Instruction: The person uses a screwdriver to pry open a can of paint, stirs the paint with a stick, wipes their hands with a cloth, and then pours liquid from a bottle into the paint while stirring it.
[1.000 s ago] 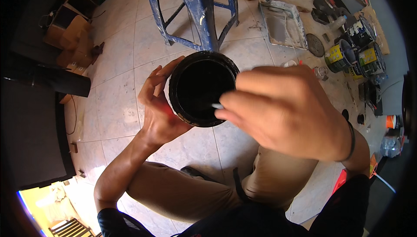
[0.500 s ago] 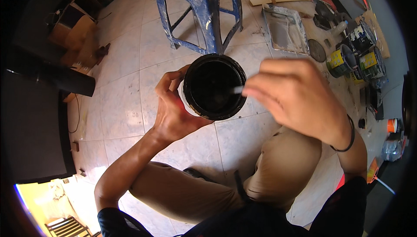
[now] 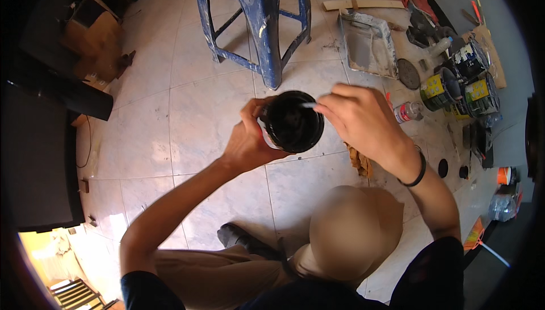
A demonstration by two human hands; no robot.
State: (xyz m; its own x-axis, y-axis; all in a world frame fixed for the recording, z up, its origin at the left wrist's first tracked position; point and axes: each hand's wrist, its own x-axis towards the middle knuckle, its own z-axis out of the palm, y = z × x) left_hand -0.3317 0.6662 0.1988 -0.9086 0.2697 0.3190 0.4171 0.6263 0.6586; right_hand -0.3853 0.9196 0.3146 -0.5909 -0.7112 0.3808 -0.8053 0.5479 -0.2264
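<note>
My left hand [image 3: 244, 145] is wrapped round the side of a black-rimmed paint can [image 3: 274, 132], whose open mouth tips toward me. Inside, the can looks very dark, and the level of what it holds cannot be made out. Between the thumb and fingers of my right hand [image 3: 360, 118] is a thin light-coloured stick [image 3: 307, 105]. Its far end reaches over the rim into the can's mouth, and most of its length is hidden. Below the right wrist a brown rag [image 3: 359, 161] lies on the tiles.
A paint-spattered blue plastic stool [image 3: 258, 20] stands ahead. To the right lie a paint tray [image 3: 366, 49], a wooden strip [image 3: 366, 5], a plastic bottle [image 3: 407, 112] and used paint cans [image 3: 440, 89] along the wall. A black cabinet-like shape [image 3: 40, 156] stands at the left.
Both hands have moved farther from me with the can, which looks smaller and lower against the stool. The right arm has shifted, uncovering the rag and bottle. The stick remains in the can's mouth.
</note>
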